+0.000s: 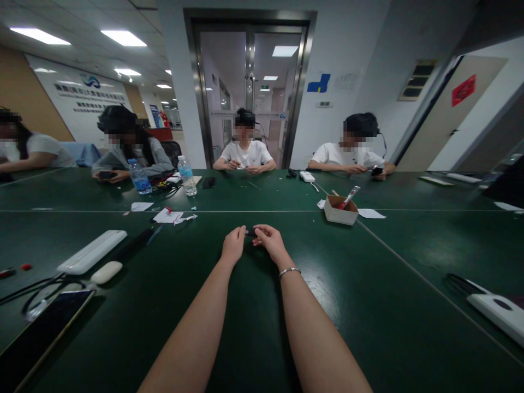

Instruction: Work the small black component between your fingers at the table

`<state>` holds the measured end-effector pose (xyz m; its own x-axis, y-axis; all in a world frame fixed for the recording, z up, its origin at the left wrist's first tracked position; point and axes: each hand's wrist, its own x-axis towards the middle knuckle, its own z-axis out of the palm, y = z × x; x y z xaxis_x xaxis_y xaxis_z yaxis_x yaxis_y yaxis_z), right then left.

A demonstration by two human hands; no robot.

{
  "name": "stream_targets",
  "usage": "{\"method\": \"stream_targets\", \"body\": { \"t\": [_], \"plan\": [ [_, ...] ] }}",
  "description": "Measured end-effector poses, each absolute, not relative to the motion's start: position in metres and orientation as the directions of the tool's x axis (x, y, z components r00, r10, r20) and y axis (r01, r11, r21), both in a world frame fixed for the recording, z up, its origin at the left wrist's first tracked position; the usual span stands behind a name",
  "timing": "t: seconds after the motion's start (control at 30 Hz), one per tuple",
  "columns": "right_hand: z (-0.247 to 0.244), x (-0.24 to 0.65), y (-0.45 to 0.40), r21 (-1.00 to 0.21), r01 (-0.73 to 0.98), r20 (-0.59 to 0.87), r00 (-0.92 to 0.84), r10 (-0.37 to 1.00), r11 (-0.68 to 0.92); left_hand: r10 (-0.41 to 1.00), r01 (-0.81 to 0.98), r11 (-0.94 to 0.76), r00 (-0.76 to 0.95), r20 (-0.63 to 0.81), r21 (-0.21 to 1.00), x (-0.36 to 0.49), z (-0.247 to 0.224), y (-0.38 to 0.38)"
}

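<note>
Above the green table, both my hands meet on a small black USB stick (251,233) with a silvery metal end. My left hand (234,244) is closed, its thumb and fingertips pinched at the metal end on the left. The black body sits in the closed thumb and fingers of my right hand (269,242), which has a silver bangle (290,271) at the wrist. The fingers cover part of the stick, so its full shape is hidden.
A cardboard box (340,216) with tools stands ahead right. To my left lie a white power strip (95,252), a white mouse-like object (107,272) and a phone (45,333). Another white strip (497,308) is at right. Several people sit opposite, beyond two water bottles (187,177).
</note>
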<state>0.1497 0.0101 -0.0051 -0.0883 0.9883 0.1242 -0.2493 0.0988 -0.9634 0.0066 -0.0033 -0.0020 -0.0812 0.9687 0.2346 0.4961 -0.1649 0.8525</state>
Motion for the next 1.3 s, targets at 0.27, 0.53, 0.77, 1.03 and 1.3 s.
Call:
{"method": "stream_targets", "body": {
  "t": [0.27, 0.53, 0.77, 1.03, 1.3],
  "plan": [
    [-0.0082, 0.1558, 0.0135, -0.954, -0.294, 0.057, -0.007, 0.998, 0.052, 0.905, 0.289, -0.42, 0.065, 0.42, 0.86, 0.0043, -0.0098, 0.0043],
    [-0.0055, 0.1543, 0.0108, -0.958, -0.286, 0.044, -0.052, 0.998, 0.028, 0.972, 0.211, -0.233, 0.028, 0.232, 0.949, 0.0056, -0.0082, 0.0048],
    [-0.0046, 0.1553, 0.0096, -0.959, -0.284, 0.049, -0.07, 0.996, 0.027, 0.977, 0.208, -0.211, 0.035, 0.208, 0.955, 0.0039, -0.0103, 0.0056],
    [-0.0046, 0.1555, 0.0097, -0.959, -0.281, 0.05, -0.077, 0.996, 0.026, 0.982, 0.21, -0.189, 0.028, 0.187, 0.959, 0.0022, -0.0111, 0.0074],
    [-0.0032, 0.1559, 0.0087, -0.961, -0.275, 0.046, -0.082, 0.996, 0.022, 0.981, 0.244, -0.195, 0.042, 0.191, 0.95, 0.0039, -0.0087, 0.0046]
  ]
}}
